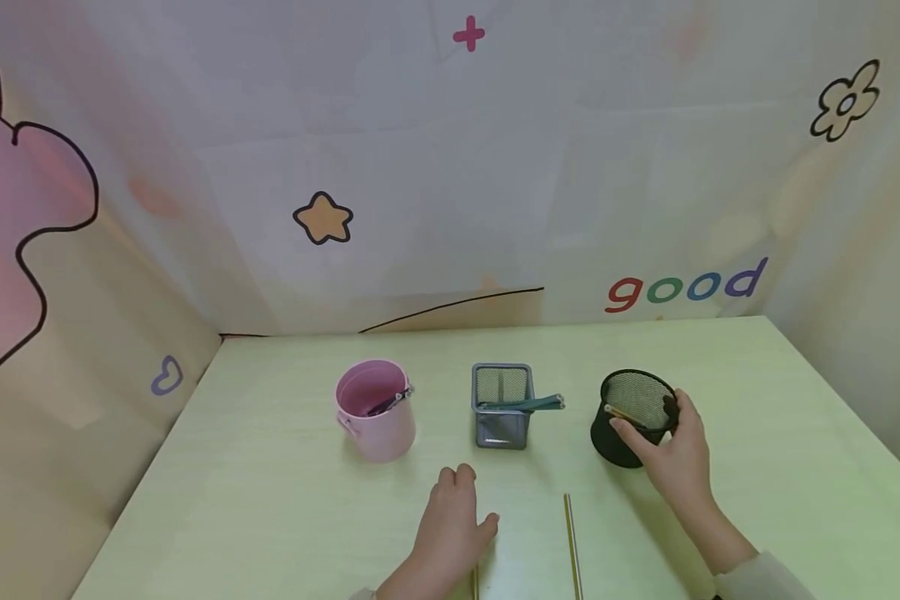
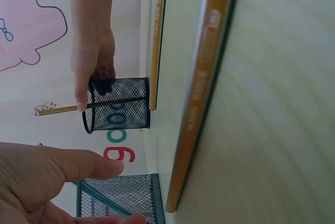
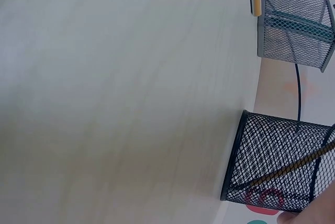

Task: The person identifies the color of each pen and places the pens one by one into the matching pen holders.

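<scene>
My right hand (image 1: 678, 462) grips the upper part of a round black mesh pen cup (image 1: 621, 442), its thumb by the rim. One pencil (image 2: 57, 110) leans in that cup, its end sticking out close to the thumb. My left hand (image 1: 453, 525) hovers low over the table, thumb spread away from the fingers and nothing held. Partly hidden beneath it lies a yellow-striped pencil (image 1: 476, 583), seen larger in the left wrist view. Another striped pencil (image 1: 573, 542) lies between the two hands.
A grey square mesh holder (image 1: 502, 429) with green pencils (image 1: 528, 404) leaning out stands mid-table. Left of it is a pink bucket (image 1: 378, 437) with dark pencils (image 1: 390, 402) inside. Behind the pale green table (image 1: 255, 483) hangs a printed cloth (image 1: 435, 167).
</scene>
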{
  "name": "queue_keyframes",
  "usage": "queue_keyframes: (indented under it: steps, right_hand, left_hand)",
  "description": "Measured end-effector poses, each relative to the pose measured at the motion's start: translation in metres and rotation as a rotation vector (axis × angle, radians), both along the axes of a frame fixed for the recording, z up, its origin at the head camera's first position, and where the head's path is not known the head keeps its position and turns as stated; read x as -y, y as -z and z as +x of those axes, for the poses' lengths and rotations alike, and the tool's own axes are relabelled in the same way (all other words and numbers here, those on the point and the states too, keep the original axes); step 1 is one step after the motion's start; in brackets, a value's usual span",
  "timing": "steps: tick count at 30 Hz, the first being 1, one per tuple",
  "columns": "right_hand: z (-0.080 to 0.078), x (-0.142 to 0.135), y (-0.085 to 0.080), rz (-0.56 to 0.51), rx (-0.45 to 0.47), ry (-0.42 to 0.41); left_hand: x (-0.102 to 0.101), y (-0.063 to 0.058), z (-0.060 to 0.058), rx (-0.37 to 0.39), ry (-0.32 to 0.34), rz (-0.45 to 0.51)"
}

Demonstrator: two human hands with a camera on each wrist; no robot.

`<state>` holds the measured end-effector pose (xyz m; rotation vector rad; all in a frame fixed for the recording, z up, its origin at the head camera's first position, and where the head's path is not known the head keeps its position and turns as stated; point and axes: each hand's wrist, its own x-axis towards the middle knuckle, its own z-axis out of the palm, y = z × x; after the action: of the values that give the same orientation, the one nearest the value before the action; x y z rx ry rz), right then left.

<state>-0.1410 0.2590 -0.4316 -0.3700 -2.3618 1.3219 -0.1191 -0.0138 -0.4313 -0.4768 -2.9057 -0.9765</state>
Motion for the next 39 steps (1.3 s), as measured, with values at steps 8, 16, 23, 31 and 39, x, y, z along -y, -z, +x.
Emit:
queue_keyframes:
  steps: [8, 16, 23, 31, 39]
  right_hand:
    - [0.000, 0.000, 0.000, -0.011, 0.005, 0.000]
    - [0.000, 0.001, 0.000, -0.025, 0.006, -0.005]
    - [0.000, 0.001, 0.000, -0.012, 0.011, 0.000]
    - [0.001, 0.002, -0.001, -0.016, 0.011, 0.009]
    - [0.001, 0.002, -0.001, -0.005, 0.007, 0.010]
  left_hand:
    - [0.006, 0.008, 0.001, 0.087, -0.038, -0.046]
    - [0.009, 0.019, 0.003, 0.101, -0.035, -0.055]
    - [0.009, 0.020, 0.002, 0.113, -0.015, -0.025]
    - [0.010, 0.021, 0.003, 0.139, -0.008, 0.013]
    - [0.009, 0.020, 0.002, 0.192, -0.005, 0.036]
